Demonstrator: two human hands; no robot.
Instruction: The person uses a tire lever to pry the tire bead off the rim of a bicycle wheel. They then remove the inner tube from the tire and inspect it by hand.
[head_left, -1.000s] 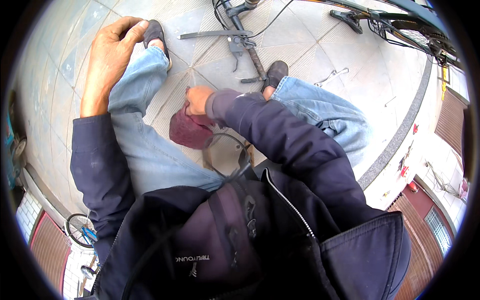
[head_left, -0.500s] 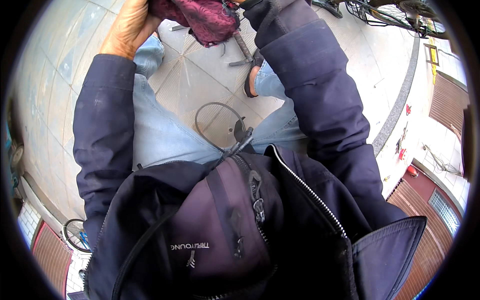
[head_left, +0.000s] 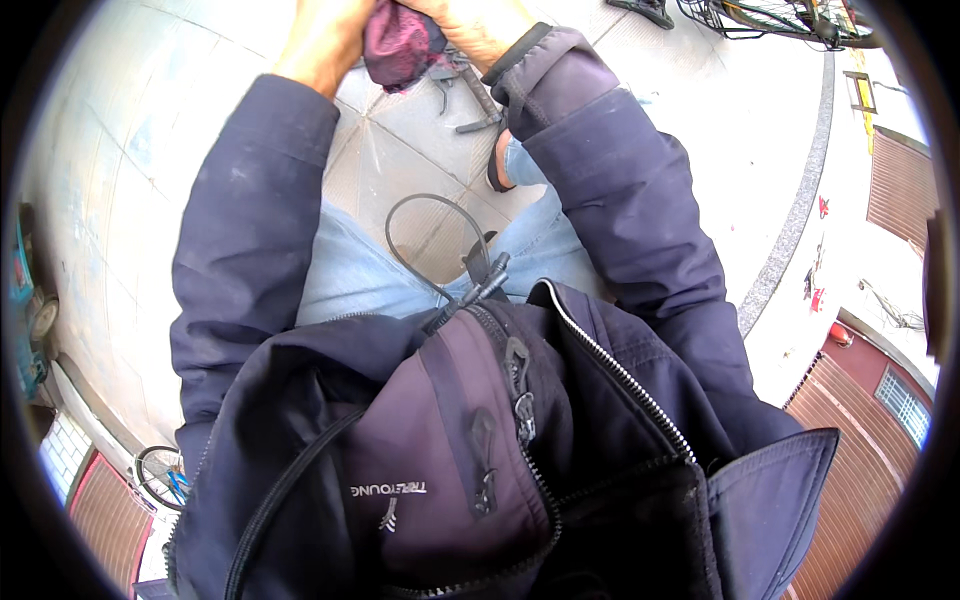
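Note:
A dark red patterned cloth [head_left: 400,50] hangs bunched between my hands at the upper edge of the head view. My left hand [head_left: 332,38] grips it from the left, its fingertips cut off by the picture's edge. On the other side my right hand [head_left: 480,28] is closed at the top of the cloth, fingers likewise out of the picture. Frayed greyish scraps trail from the cloth's right side. Just beyond them, a dark bar with a crosspiece [head_left: 482,100] shows near my foot; whether it stands or lies I cannot tell.
Pale paving tiles [head_left: 380,150] spread around my feet. A bicycle [head_left: 790,22] stands at the far right, near a dark kerb strip [head_left: 795,225]. A bag [head_left: 420,420] hangs at my chest, with a looped black cord [head_left: 392,235] in front. A teal vehicle [head_left: 30,320] is at the left.
The cloth has moved up and slightly left, and less of it shows. My left hand has shifted right, closer to my right hand, which has come into view over the cloth.

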